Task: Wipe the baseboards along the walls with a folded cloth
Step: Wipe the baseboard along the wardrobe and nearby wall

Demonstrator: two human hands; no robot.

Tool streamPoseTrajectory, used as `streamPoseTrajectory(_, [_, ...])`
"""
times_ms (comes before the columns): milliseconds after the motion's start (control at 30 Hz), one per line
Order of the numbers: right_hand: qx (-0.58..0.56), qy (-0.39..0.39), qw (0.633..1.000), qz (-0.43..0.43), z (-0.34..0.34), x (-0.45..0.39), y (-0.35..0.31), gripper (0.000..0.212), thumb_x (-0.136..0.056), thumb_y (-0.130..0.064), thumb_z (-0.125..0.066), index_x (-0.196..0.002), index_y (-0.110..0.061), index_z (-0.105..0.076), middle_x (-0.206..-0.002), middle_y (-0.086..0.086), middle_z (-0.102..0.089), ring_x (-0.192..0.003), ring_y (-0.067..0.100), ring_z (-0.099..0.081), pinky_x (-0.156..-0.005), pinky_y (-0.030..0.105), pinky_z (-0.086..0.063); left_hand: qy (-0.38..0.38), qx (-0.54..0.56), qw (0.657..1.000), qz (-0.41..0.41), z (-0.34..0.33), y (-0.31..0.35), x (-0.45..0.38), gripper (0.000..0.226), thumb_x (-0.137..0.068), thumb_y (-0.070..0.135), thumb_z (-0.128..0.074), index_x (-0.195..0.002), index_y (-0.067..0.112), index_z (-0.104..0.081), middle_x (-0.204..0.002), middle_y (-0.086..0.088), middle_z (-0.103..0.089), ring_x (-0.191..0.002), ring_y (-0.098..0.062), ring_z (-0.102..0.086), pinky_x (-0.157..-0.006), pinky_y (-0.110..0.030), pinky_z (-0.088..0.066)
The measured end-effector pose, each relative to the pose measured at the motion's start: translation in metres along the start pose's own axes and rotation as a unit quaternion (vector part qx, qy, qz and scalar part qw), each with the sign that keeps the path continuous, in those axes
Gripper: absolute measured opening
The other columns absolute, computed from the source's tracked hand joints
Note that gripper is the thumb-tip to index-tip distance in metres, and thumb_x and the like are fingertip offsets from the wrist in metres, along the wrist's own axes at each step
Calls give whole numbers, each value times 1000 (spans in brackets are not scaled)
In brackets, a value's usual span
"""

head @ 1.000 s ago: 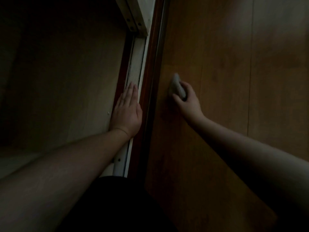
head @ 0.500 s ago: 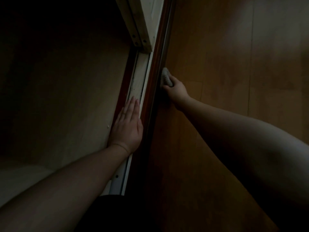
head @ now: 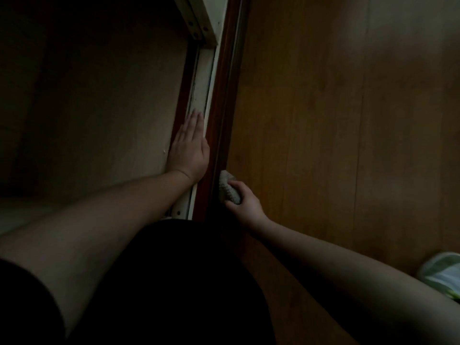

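Note:
The scene is dim. A dark red-brown baseboard [head: 225,95] runs up the middle of the view, between a pale wall on the left and the wood floor [head: 323,120] on the right. My right hand [head: 245,202] grips a folded grey cloth [head: 227,186] and presses it against the baseboard's floor side, low in the view. My left hand [head: 190,145] lies flat, fingers together, on the white track [head: 202,78] along the top of the baseboard. It holds nothing.
A white frame piece with screw holes [head: 199,18] meets the track at the top. A pale green and white object [head: 443,275] lies on the floor at the right edge. My dark clothing [head: 174,282] fills the bottom centre.
My right hand has slid the cloth back along the baseboard toward me, after reaching farther up it half a second ago. My left hand stays flat on the track.

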State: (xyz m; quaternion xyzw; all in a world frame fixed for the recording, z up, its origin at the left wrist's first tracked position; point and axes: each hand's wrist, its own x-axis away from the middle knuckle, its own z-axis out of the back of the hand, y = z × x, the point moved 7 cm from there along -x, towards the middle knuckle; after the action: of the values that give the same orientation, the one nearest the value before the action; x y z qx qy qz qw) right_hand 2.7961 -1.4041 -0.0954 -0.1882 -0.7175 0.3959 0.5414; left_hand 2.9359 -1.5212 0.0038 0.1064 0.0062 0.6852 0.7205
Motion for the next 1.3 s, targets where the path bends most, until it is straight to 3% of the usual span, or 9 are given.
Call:
streamPoseTrajectory(100, [-31, -64, 995, -66, 1, 4, 8, 52, -87, -18, -68, -129, -43, -50, -132, 0, -53, -108, 19, -63, -80, 33, -61, -3, -7, 1000, 8, 3, 2, -1, 58, -104, 26, -23, -158, 14, -7, -166, -3, -5, -152, -14, -3, -123, -37, -12])
streamPoseTrajectory(200, [-98, -155, 975, -128, 15, -3, 9, 48, -86, -20, -68, -131, -31, -55, -123, 6, -60, -102, 23, -68, -75, 32, -59, -8, -38, 999, 12, 4, 4, -1, 58, -104, 28, -23, -158, 13, -8, -166, -5, -7, -152, -16, -5, -123, -36, -12])
streamPoseTrajectory(267, [-110, -168, 970, -134, 36, -8, 6, 48, -88, -22, -67, -134, -24, -54, -122, 10, -63, -102, 23, -69, -76, 30, -57, -1, -80, 997, 11, 8, 7, -6, 57, -104, 29, -26, -157, 11, -13, -164, -10, -15, -151, -20, -12, -123, -36, -9])
streamPoseTrajectory(367, [-171, -113, 972, -114, 82, -12, 0, 41, -92, -22, -63, -132, -22, -56, -122, 10, -65, -101, 23, -70, -77, 32, -56, 31, -87, 996, -10, 26, 23, -34, 56, -104, 32, -30, -156, 14, -20, -159, -11, -28, -148, -23, -21, -123, -37, -6])
streamPoseTrajectory(467, [-220, -41, 971, -84, 130, -9, -11, 37, -92, -18, -64, -128, -23, -58, -122, 10, -65, -102, 25, -70, -76, 34, -58, 49, -92, 994, -37, 39, 40, -77, 58, -103, 33, -33, -156, 14, -19, -161, -10, -24, -149, -22, -17, -122, -36, -2])
streamPoseTrajectory(633, [-240, 12, 971, -23, 176, -2, -42, 46, -75, -24, -78, -119, -26, -65, -112, 5, -69, -92, 20, -73, -67, 27, -58, 57, -65, 995, 59, 37, 29, -130, 62, -104, 37, -31, -157, 11, -12, -164, -12, -11, -152, -27, -7, -121, -40, -4])
streamPoseTrajectory(833, [-193, 64, 978, 44, 212, -35, -61, 51, -64, -35, -86, -112, -40, -70, -106, -8, -72, -98, 15, -71, -74, 27, -58, 52, -24, 989, 135, 18, 13, -153, 72, -101, 52, -29, -159, 17, -3, -166, -9, -3, -152, -26, -6, -121, -42, -6])
streamPoseTrajectory(1033, [-122, 50, 989, 72, 212, -89, -114, 44, -75, -36, -81, -116, -44, -67, -113, -10, -69, -98, 9, -70, -74, 25, -58, 52, -19, 993, 102, 15, 13, -154, 70, -101, 52, -30, -159, 22, -4, -166, -4, -4, -152, -22, -8, -122, -43, -13])
streamPoseTrajectory(1300, [-89, 129, 983, 90, 218, -120, -196, 47, -90, -20, -70, -134, -25, -57, -121, -6, -63, -106, 10, -64, -87, 31, -57, -4, 29, 992, 122, 12, 10, -151, 68, -98, 59, -15, -158, 30, -5, -166, 3, -8, -150, -20, -16, -119, -47, -22])
